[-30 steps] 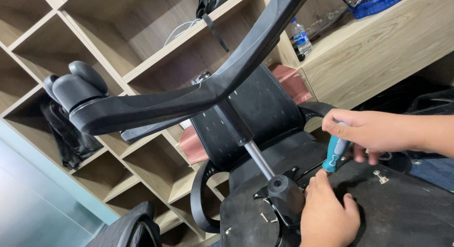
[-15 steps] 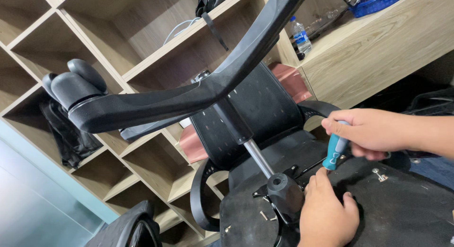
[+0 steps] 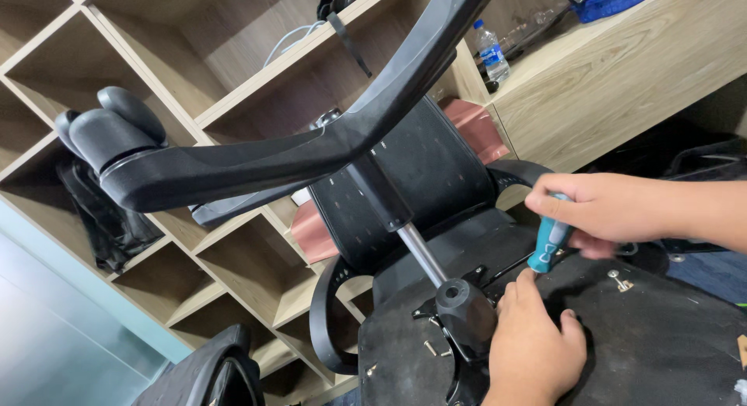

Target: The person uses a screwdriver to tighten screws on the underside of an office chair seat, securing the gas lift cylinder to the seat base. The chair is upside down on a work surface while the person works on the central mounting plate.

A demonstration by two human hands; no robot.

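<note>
Wooden cubby shelves [image 3: 233, 243] fill the wall behind; a clear plastic bottle with blue label [image 3: 491, 53] stands in one compartment, a blue plastic basket [image 3: 615, 0] sits on the wooden cabinet top [image 3: 622, 79] at right. Upside-down black office chair underside [image 3: 661, 336] lies in front, w/ a silver gas cylinder [image 3: 420, 254] rising from the black hub [image 3: 464, 306] to the black star base arm [image 3: 311, 153], which crosses the view and ends in two black caster wheels [image 3: 109, 130]. Right hand [image 3: 603, 211], fingers curled tight, grips the teal-handled screwdriver [image 3: 549, 246], upright over the seat plate just beside the hub. Left hand [image 3: 533, 348] rests on the underside, fingers together, index fingertip touching the screwdriver's lower end. A loose screw [image 3: 618, 280] stands near.
</note>
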